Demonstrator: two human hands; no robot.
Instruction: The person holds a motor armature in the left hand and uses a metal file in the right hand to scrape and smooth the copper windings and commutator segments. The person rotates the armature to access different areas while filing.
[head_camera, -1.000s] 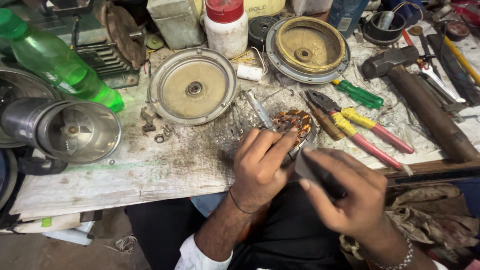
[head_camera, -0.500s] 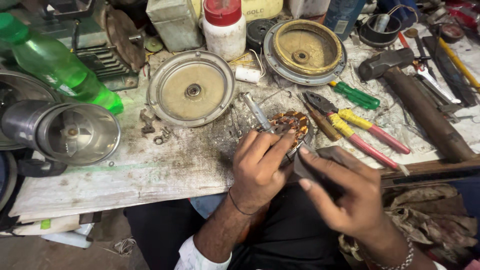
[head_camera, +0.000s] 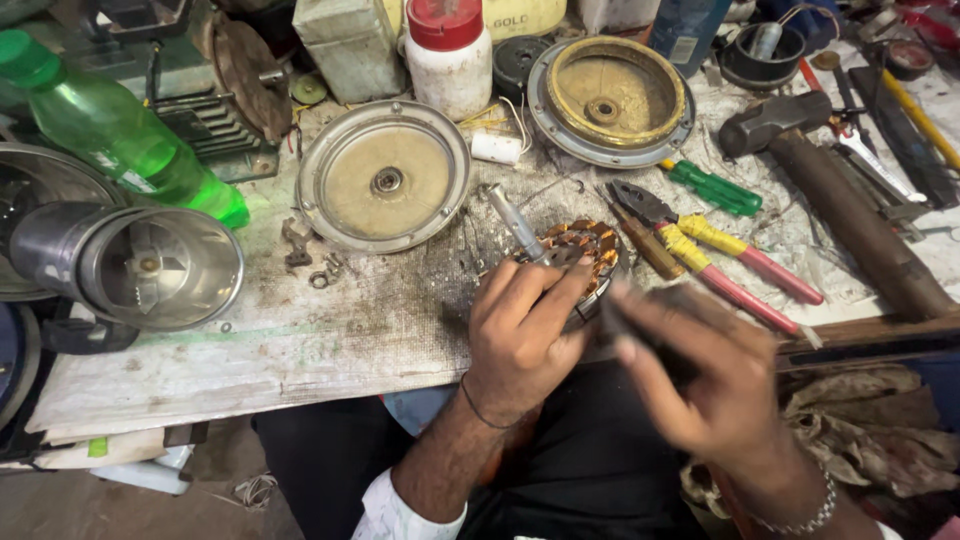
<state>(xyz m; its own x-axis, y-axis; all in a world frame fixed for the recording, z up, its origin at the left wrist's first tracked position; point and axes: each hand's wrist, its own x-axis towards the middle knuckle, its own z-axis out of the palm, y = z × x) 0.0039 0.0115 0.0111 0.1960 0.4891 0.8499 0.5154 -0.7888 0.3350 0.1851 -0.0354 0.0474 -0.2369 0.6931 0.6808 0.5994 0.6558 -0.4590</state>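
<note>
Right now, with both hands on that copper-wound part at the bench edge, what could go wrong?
The wound stator sits near the bench edge, steadied by the left hand; a slip could drop it. The right hand is blurred mid-motion, so a stray stroke might nick the copper windings. The pliers lie close beside it and could get knocked.

Count of things on the worktop (head_camera: 300, 350)

Two round metal motor covers (head_camera: 384, 177) (head_camera: 610, 100), one copper-wound stator (head_camera: 580, 250), one green plastic bottle (head_camera: 110, 130), one white red-capped jar (head_camera: 450, 55), one steel mixer jar (head_camera: 140, 265), one pair of red-and-yellow-handled pliers (head_camera: 720, 255), one green-handled screwdriver (head_camera: 712, 186), one hammer (head_camera: 830, 190), two hands (head_camera: 525, 330) (head_camera: 715, 385).
</note>
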